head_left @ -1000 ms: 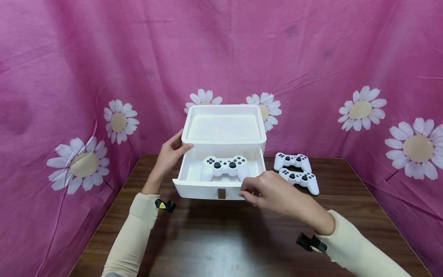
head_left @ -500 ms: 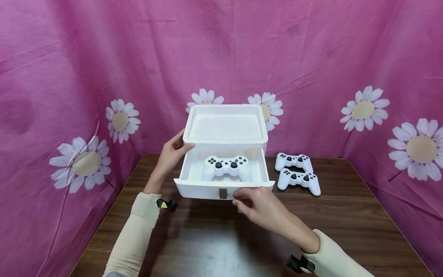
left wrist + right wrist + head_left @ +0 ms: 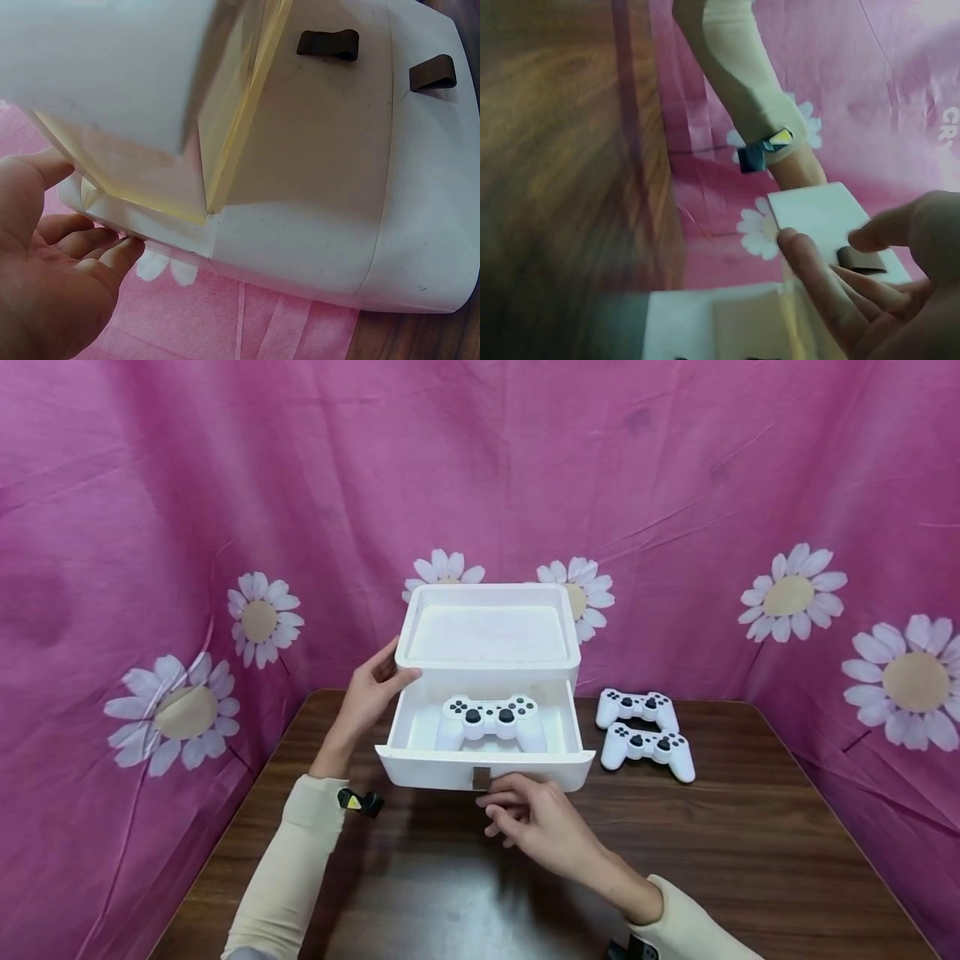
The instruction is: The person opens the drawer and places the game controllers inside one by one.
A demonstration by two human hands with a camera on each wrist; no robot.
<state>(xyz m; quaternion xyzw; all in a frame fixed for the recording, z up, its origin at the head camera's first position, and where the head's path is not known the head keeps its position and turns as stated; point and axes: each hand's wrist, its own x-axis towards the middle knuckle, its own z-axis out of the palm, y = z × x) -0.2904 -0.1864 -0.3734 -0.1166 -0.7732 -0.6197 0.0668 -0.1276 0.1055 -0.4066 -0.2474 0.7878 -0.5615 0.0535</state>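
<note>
A white drawer unit (image 3: 487, 670) stands on the table with its top drawer (image 3: 420, 770) pulled out. Inside that drawer lies a white game controller (image 3: 491, 727) with black thumbsticks. My left hand (image 3: 369, 693) rests on the unit's left side, thumb at its front edge and fingers along the side wall. My right hand (image 3: 543, 822) is in front of the drawer, its loosely bent fingers right at the brown pull tab (image 3: 482, 778). In the right wrist view the thumb and index finger are spread apart beside this tab (image 3: 861, 259).
Two more white controllers, one behind (image 3: 637, 708) and one in front (image 3: 648, 750), lie right of the unit on the brown wooden table (image 3: 720, 843). Lower drawers with dark tabs (image 3: 330, 45) show in the left wrist view. A pink daisy-print curtain (image 3: 675, 510) hangs behind.
My right hand has moved left along the drawer front, from its right end to the pull tab, and its fingers have loosened. My left hand and the drawer have stayed in place.
</note>
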